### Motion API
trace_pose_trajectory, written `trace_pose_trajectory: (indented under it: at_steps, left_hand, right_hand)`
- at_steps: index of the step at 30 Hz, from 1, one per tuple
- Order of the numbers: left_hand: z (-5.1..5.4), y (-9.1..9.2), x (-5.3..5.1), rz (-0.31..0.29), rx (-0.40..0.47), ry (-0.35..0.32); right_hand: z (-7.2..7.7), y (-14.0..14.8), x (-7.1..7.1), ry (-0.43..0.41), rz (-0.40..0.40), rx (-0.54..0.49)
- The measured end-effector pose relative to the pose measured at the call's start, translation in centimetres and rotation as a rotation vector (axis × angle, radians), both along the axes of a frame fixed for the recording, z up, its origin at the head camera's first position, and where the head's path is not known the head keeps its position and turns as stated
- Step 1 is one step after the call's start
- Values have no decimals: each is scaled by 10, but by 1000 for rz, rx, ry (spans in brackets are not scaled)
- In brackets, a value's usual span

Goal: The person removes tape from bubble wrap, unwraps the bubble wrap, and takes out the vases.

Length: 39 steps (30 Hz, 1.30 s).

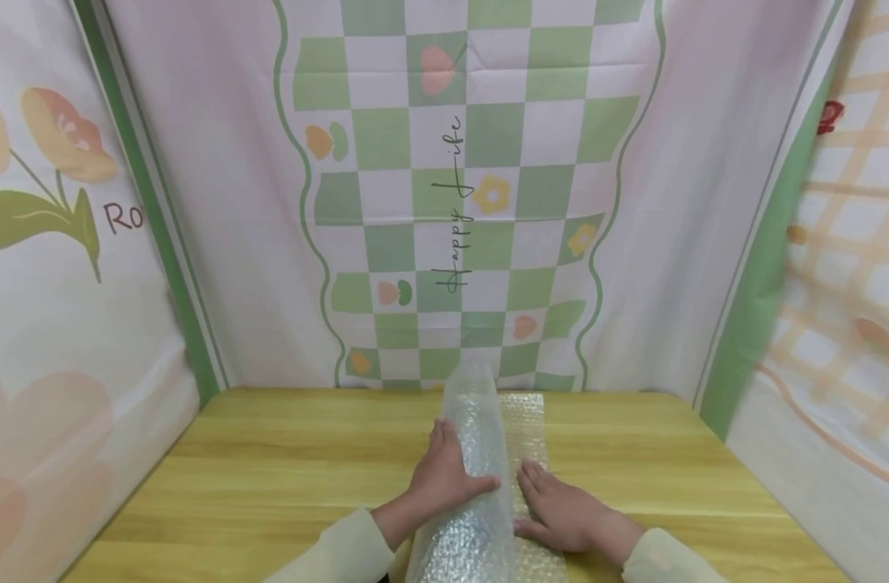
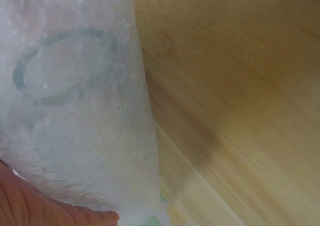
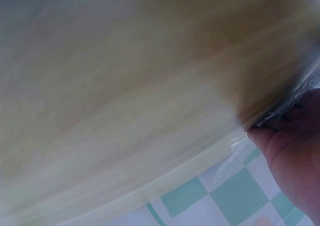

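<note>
A roll of bubble wrap lies lengthwise on the wooden table, its far end pointing at the back curtain. My left hand rests over the roll's left side, thumb stretched across the top and fingers straight. Through the layers, the left wrist view shows a greenish ring-shaped rim; what it belongs to is hidden. Along the roll's right side runs a flat strip of bubble wrap. On that strip lies my right hand, fingers extended toward the roll. In the right wrist view, the right hand appears at the edge.
The wooden table extends to both sides of the wrap. Behind it hangs a green-and-white checked curtain, close to the roll's far end. Printed cloths enclose the left and right sides.
</note>
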<state>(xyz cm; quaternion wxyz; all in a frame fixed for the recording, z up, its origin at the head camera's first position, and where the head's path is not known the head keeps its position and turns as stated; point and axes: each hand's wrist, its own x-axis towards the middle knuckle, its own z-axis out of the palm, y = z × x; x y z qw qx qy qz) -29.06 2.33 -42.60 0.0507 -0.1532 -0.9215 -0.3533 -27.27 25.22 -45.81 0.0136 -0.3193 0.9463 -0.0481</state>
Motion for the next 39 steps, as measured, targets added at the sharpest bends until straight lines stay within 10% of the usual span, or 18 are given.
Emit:
trace_pose_trajectory:
  at_steps: [39]
  left_hand:
    - [-10,-43,-3,-71,340,-60]
  right_hand:
    - [-2,-1,-2,-27,-15,-5]
